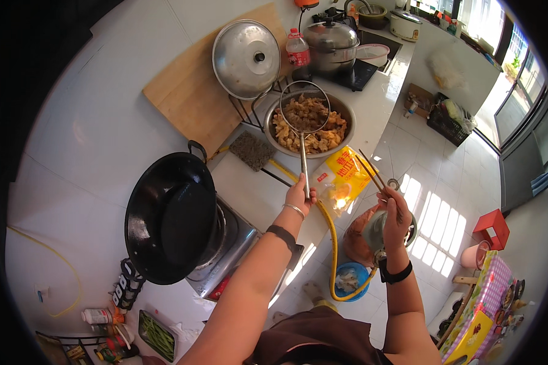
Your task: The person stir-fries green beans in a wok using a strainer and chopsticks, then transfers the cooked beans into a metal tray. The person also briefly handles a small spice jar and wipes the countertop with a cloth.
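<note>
My left hand [300,198] grips the metal handle of a wire-mesh strainer [302,146]. The strainer's round head is over a large steel bowl [350,119] that holds fried, golden-brown pieces [319,141]. Two wooden chopsticks [369,169] are held in my right hand [396,214], their tips pointing up and left above a yellow plastic food bag [342,175]. To the left, a black wok [169,223] stands on a gas stove [228,255]; its dark inside shows little detail.
Behind the bowl are a pot lid [242,59], a wooden board [187,86], a bottle [297,48] and a steel steamer pot [331,45]. A tray of green beans [157,336] lies at lower left. A yellow hose [332,246] hangs past the counter edge near a gas cylinder [374,232] and a blue bin [363,273].
</note>
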{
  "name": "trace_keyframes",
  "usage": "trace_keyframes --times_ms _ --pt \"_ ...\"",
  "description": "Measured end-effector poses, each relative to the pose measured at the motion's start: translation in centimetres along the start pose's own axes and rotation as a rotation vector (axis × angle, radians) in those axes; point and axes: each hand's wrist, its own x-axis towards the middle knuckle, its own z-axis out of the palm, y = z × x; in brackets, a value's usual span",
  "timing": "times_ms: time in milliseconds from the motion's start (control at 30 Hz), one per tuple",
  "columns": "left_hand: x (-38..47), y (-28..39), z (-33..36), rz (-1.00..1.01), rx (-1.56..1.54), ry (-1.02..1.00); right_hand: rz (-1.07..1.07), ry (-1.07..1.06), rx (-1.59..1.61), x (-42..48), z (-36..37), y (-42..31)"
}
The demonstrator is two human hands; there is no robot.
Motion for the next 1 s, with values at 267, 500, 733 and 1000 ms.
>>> trace_keyframes --times_ms 267,500,733,1000 --pt "-6.0 -3.2 -2.5 -0.001 0.318 -0.075 -0.295 -0.292 -0.469 9.3 7.5 6.4" --pt "-18.8 -5.9 -7.0 -0.147 0.702 -0.468 -0.257 -0.526 -0.849 15.0 11.2 13.5" --pt "-27.0 -5.9 -20.1 -0.052 0.792 -0.152 -0.273 -0.668 -0.876 15.5 9.9 16.8" --pt "-36.7 -9.3 -34.1 0.046 -0.001 0.296 -0.351 -0.486 -0.766 15.7 5.0 18.0"
